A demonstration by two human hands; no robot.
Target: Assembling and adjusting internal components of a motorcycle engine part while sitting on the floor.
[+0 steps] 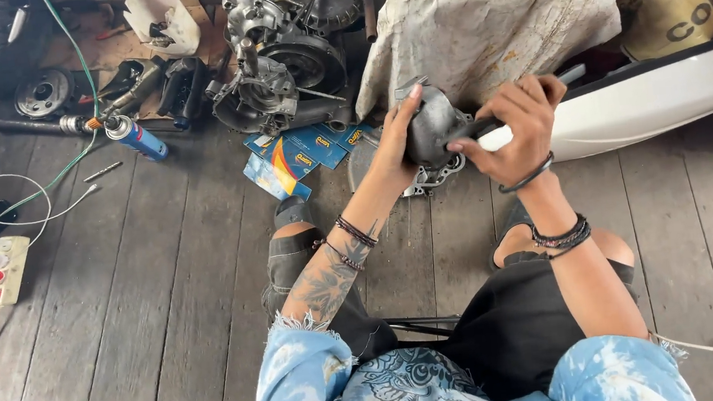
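Clearly, one grey metal engine cover [432,128] is held up above the wooden floor [150,316], between the two hands and in front of the knees. The left hand [394,140] is pressed flat against the left side of the cover, with the fingers spread and the thumb on top. The right hand [519,128] is closed around one tool with a dark handle [571,75], and its front end is laid against the cover. Three bracelets are counted on the left wrist and three on the right. On the floor behind, one large engine block [283,68] is seen, with about four blue cardboard boxes [291,159] just beside it. One blue spray can [134,136] lies further left, and one white power strip [1,269] is placed near the left edge.
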